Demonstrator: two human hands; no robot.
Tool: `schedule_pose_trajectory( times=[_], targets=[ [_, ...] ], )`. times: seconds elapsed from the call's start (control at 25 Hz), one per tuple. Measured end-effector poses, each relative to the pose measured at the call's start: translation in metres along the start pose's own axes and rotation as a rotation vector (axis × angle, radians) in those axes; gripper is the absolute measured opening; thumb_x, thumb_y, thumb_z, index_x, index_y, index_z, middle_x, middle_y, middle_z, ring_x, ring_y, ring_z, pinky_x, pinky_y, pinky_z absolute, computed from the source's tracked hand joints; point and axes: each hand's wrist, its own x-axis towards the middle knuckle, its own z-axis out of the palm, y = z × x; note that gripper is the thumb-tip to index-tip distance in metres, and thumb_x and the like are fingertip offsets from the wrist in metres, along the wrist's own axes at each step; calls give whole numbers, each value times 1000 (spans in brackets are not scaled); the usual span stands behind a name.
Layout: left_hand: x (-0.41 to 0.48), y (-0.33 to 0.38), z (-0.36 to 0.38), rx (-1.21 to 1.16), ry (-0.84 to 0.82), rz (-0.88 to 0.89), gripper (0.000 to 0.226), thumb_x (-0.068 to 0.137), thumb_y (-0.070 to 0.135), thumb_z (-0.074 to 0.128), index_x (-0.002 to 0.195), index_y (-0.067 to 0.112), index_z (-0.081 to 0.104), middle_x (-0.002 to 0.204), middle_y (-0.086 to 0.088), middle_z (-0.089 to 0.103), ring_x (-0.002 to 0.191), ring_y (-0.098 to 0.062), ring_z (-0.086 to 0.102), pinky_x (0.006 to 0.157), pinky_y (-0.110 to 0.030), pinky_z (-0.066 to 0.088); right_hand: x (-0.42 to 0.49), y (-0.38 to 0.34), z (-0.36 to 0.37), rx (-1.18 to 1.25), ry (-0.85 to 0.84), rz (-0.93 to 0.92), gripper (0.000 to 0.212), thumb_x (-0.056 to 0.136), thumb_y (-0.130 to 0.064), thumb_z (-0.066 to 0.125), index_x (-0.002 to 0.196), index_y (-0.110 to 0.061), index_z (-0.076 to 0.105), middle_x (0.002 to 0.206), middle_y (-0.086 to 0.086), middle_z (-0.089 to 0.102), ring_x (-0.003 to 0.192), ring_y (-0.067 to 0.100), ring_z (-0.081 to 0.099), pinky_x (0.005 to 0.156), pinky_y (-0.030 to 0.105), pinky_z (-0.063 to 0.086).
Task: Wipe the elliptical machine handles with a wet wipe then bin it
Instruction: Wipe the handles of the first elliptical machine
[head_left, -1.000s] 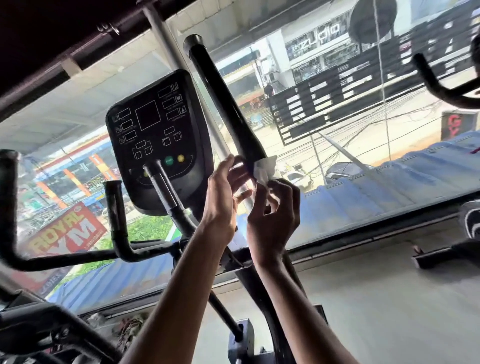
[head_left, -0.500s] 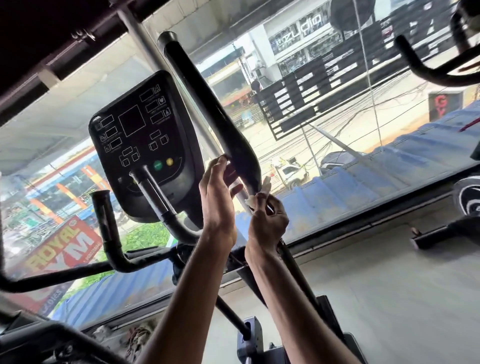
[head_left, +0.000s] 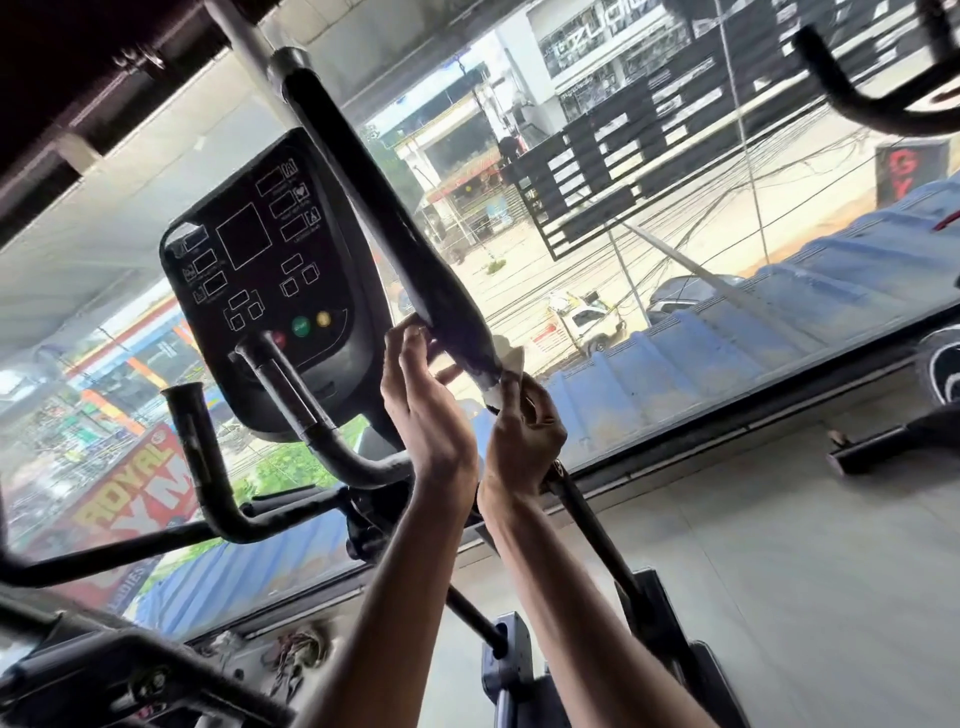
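The elliptical's long black right handle (head_left: 395, 218) runs diagonally from top centre down to my hands. My right hand (head_left: 524, 436) grips a white wet wipe (head_left: 501, 382) wrapped round the lower end of the handle's foam grip. My left hand (head_left: 426, 405) is just to the left of it, fingers straight, with the fingertips touching the handle's underside. The black console (head_left: 260, 270) with its green and yellow buttons stands left of the handle. A short curved inner handle (head_left: 195, 441) rises at lower left.
A large window fills the view ahead, with a street and buildings outside. Another machine's black handle (head_left: 862, 98) shows at top right, and its base (head_left: 893, 441) lies on the grey floor at right. Dark frame parts (head_left: 119, 670) cross the lower left.
Both hands have slid a little down the handle with the wipe. The view has tilted, so the handle's top now sits nearer the centre.
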Motion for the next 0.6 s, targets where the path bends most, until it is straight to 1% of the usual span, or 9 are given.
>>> schedule_pose_trajectory(
  times=[0.08, 0.16, 0.2, 0.24, 0.32, 0.36, 0.44, 0.52, 0.6],
  targets=[
    [-1, -3, 3, 20, 16, 11, 31, 94, 34, 38, 100, 20, 66, 98, 14, 72, 100, -4, 66, 92, -40, 55, 12, 5, 0, -35, 26, 138, 11, 98, -33, 70, 94, -26, 78, 94, -9, 78, 103, 12, 72, 92, 26, 54],
    [-4, -6, 7, 37, 47, -3, 36, 94, 35, 39, 105, 18, 69, 107, 8, 74, 104, -5, 66, 97, -43, 53, 26, 7, -2, -57, 13, 305, 30, 96, -45, 70, 106, -18, 79, 97, -7, 79, 101, 10, 73, 84, 19, 54],
    [-6, -7, 8, 49, 64, -12, 41, 94, 36, 39, 113, 15, 69, 117, 2, 73, 111, -8, 66, 102, -46, 52, 28, 7, -3, -33, -3, 331, 35, 95, -47, 70, 108, -16, 79, 98, -6, 79, 99, 8, 73, 82, 17, 53],
    [-6, -9, 10, 64, 81, -14, 45, 94, 36, 39, 118, 13, 68, 122, -1, 72, 114, -8, 65, 105, -47, 51, 26, 4, -3, -4, -16, 310, 35, 95, -47, 71, 107, -16, 79, 98, -5, 80, 98, 6, 73, 83, 15, 54],
    [-7, -10, 12, 81, 93, 8, 39, 94, 34, 39, 112, 18, 69, 113, 7, 73, 101, 0, 65, 97, -42, 53, 7, -4, -5, 43, -36, 148, 28, 96, -39, 72, 103, -13, 80, 101, -1, 79, 99, 6, 73, 82, 9, 53],
    [-6, -8, 13, 88, 93, 17, 33, 95, 33, 39, 104, 22, 69, 104, 11, 73, 94, 0, 65, 90, -39, 53, -4, -6, -8, 55, -58, 58, 22, 97, -30, 72, 102, -10, 80, 103, 4, 78, 100, 8, 73, 81, 10, 53],
    [-2, -4, 11, 86, 101, -4, 27, 102, 27, 42, 93, 23, 67, 92, 7, 71, 84, -2, 65, 83, -37, 52, -11, -1, -13, 45, -99, -47, 13, 97, -16, 71, 100, -6, 78, 103, 11, 75, 98, 13, 73, 82, 15, 54],
    [1, 0, 6, 79, 90, -35, 38, 108, 18, 39, 83, 23, 68, 82, 8, 70, 78, -2, 65, 80, -36, 52, 1, 7, -12, 16, -92, 28, 11, 97, -21, 72, 99, -13, 78, 105, 6, 76, 98, 9, 73, 89, 25, 58],
    [1, 3, 4, 106, 61, -48, 47, 108, 17, 38, 75, 25, 70, 79, 10, 71, 79, -3, 66, 83, -36, 53, 15, 10, -11, -16, -61, 150, 14, 97, -26, 72, 101, -14, 79, 106, 1, 77, 99, 5, 72, 96, 35, 59]
  ],
)
